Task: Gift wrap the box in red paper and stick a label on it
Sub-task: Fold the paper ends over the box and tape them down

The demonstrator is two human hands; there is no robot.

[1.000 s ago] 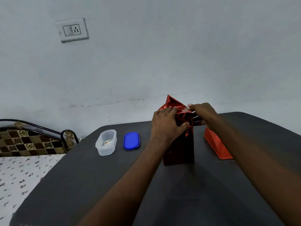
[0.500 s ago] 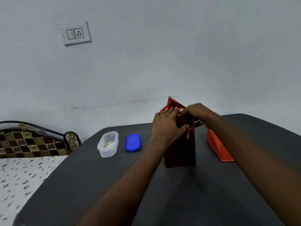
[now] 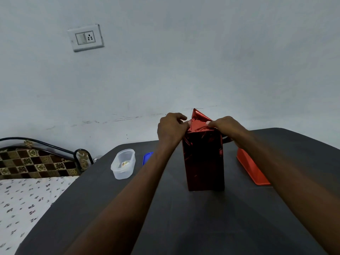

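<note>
One dark grey table (image 3: 184,227) fills the lower part of the room, pushed up against a pale wall (image 3: 202,61) that carries one white switch plate (image 3: 85,38) high and to the left of the box. One bed with a flowered sheet (image 3: 24,205) and a chequered headboard (image 3: 35,162) sits off the table's left edge.

One tall box (image 3: 204,161) stands upright near the middle of the table, already covered down its sides in shiny red paper (image 3: 199,120); at the top the paper rises in one pointed flap that is not yet folded flat.

Two bare hands meet at that top. The left hand (image 3: 172,128) sits at the box's upper left corner, fingers curled in and pinching the paper there. The right hand (image 3: 225,126) sits at the upper right corner, its fingertips nipping the edge of the flap.

Just right of the box, partly behind the right forearm, lies one orange plastic piece (image 3: 252,170), its full shape hidden. Left of the box stands one clear tub (image 3: 123,163), uncovered, with one small printed item inside, too small to make out. Between tub and box, one blue lid (image 3: 147,157) peeks out from behind the left forearm.
</note>
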